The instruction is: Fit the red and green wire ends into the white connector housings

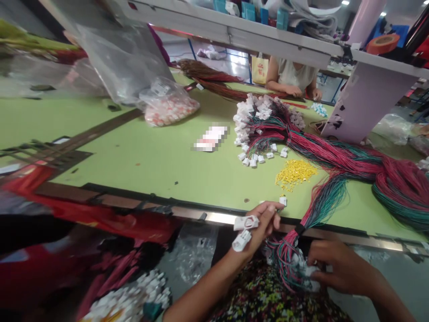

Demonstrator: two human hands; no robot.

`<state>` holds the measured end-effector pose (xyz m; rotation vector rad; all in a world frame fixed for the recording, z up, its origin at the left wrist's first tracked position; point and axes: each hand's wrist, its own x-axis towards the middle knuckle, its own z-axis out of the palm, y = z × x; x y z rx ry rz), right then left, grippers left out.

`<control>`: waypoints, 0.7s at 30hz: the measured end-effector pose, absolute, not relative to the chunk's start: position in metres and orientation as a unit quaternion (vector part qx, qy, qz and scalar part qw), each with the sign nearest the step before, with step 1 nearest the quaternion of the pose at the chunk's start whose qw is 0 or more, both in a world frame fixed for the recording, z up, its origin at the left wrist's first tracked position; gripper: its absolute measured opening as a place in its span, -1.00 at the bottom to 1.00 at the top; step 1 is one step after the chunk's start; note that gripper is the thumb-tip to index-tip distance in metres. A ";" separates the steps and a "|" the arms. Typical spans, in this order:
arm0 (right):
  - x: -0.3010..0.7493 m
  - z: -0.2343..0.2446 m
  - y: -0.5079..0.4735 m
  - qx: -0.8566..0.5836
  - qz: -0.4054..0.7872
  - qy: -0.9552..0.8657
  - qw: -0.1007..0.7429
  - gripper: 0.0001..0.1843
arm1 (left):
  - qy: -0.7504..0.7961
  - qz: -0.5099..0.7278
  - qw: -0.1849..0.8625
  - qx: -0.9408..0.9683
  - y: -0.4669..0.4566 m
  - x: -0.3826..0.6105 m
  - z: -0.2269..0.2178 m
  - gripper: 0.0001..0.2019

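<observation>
Left hand (264, 221) up at the table edge in the head view, thumb and forefinger pinched, a white connector housing (283, 201) right at their tips! Right hand (340, 264) down over the lap, fingers curled by white connectors (296, 258) on a tied red-and-green wire bundle (326, 203) (blurry there, so I can't tell whether it grips one). That bundle drapes over the edge of the green tabletop (154, 161); a sharp pull from the right could tangle the wires. Watch the yellow plastic pieces (295, 173), heaped loose near the left fingertips: a brushing knuckle might scatter them. Slim pinch, too; a slip could drop the housing.
</observation>
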<state>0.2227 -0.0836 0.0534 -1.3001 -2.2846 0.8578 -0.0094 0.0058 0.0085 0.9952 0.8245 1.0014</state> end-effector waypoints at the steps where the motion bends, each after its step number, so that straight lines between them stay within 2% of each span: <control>1: 0.221 0.055 -0.082 -0.451 0.316 -0.815 0.181 -0.96 | 0.366 0.430 0.684 0.462 0.007 -0.007 0.008 -0.59; 2: 0.217 0.056 -0.079 -0.442 0.325 -0.814 0.192 -0.96 | 0.366 0.410 0.681 0.484 0.008 -0.005 0.009 -0.60; 5: 0.195 0.064 -0.064 -0.459 0.304 -0.765 0.334 -0.90 | 0.359 0.348 0.654 0.568 0.009 -0.001 0.019 -0.67; 8: 0.167 0.071 -0.048 -0.433 0.310 -0.730 0.428 -0.70 | 0.315 0.344 0.620 0.631 0.010 -0.001 0.029 -0.75; 10: 0.153 0.072 -0.039 -0.410 0.312 -0.734 0.442 -0.68 | 0.286 0.368 0.605 0.646 0.009 -0.002 0.030 -0.83; 12: 0.146 0.068 -0.033 -0.425 0.299 -0.721 0.459 -0.77 | 0.306 0.399 0.563 0.656 0.006 -0.003 0.025 -0.90; 15: 0.143 0.058 -0.033 -0.498 0.271 -0.661 0.492 -0.89 | 0.392 0.463 0.447 0.657 -0.002 -0.004 0.012 -0.78; 17: 0.146 0.052 -0.036 -0.533 0.270 -0.631 0.495 -0.93 | 0.409 0.505 0.378 0.659 -0.008 -0.005 0.004 -0.83; 19: 0.151 0.049 -0.036 -0.540 0.302 -0.620 0.482 -0.94 | 0.394 0.532 0.332 0.672 -0.013 -0.006 0.000 -0.91; 21: 0.158 0.048 -0.032 -0.525 0.361 -0.618 0.461 -0.89 | 0.388 0.528 0.323 0.683 -0.017 -0.008 0.000 -0.90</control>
